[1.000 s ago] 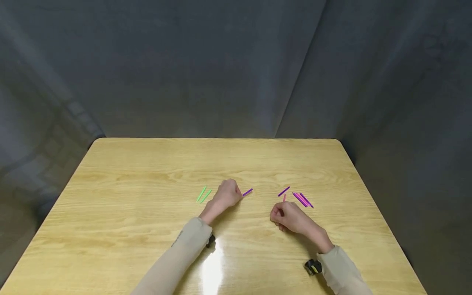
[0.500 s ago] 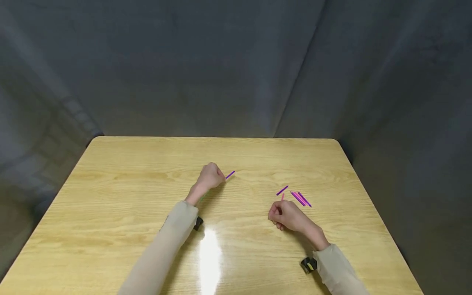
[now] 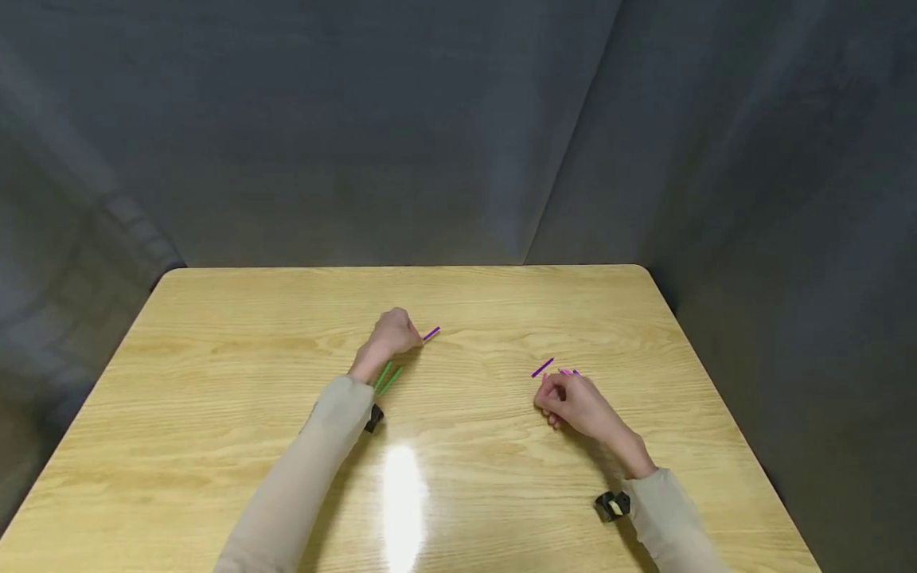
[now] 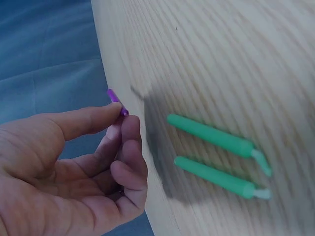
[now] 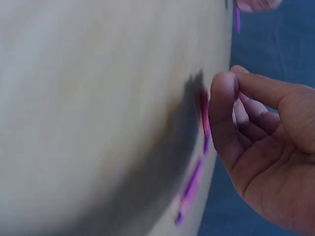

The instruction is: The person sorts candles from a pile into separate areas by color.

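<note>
Left hand (image 3: 390,334): thumb and forefinger pinch 1 held purple stick (image 3: 431,333) by its left end, apparently raised off the table (image 3: 487,493). (A purple glint shows among the lower fingers; its source cannot be made out.) Right hand (image 3: 579,406): curled, thumb and forefinger tips together; whether anything sits between them cannot be told. The 2 green sticks (image 4: 211,135), pale-tipped, lie side by side without touching, to the near side of the left hand. At right, 1 loose purple stick (image 3: 542,368) lies just far of the right hand, near a pink-and-purple group (image 3: 566,372) partly hidden by it. Assessment: green pair judged placed; held stick not yet set down; sticks at right judged outstanding.
</note>
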`<action>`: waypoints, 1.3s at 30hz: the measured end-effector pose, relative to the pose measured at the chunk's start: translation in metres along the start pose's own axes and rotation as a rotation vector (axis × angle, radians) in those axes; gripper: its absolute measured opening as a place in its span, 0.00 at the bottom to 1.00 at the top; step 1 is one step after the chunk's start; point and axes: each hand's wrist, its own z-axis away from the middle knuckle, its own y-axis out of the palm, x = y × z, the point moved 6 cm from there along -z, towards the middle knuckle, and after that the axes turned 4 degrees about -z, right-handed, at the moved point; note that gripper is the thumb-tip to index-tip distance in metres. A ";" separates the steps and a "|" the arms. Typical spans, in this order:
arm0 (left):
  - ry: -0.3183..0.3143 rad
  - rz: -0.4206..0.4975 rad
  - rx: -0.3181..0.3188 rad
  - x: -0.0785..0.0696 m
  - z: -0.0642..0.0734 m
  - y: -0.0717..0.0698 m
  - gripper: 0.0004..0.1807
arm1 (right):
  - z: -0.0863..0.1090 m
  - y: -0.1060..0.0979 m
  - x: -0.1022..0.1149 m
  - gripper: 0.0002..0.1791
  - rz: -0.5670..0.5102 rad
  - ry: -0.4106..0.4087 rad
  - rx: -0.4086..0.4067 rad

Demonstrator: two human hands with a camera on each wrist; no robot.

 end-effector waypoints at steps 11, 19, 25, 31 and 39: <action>0.016 -0.030 0.037 0.005 -0.001 0.008 0.21 | 0.010 -0.053 -0.009 0.07 0.299 0.076 -0.266; -0.003 -0.038 0.034 0.010 0.005 0.002 0.18 | 0.001 -0.043 -0.006 0.09 0.347 0.087 -0.293; -0.016 -0.040 0.034 0.007 0.005 0.007 0.13 | 0.009 -0.039 -0.012 0.07 0.394 0.094 -0.286; -0.019 -0.030 0.048 0.004 0.005 0.011 0.17 | 0.014 -0.039 -0.016 0.08 0.402 0.127 -0.285; -0.027 -0.032 0.067 -0.001 0.004 0.013 0.17 | 0.017 -0.044 -0.015 0.07 0.406 0.153 -0.291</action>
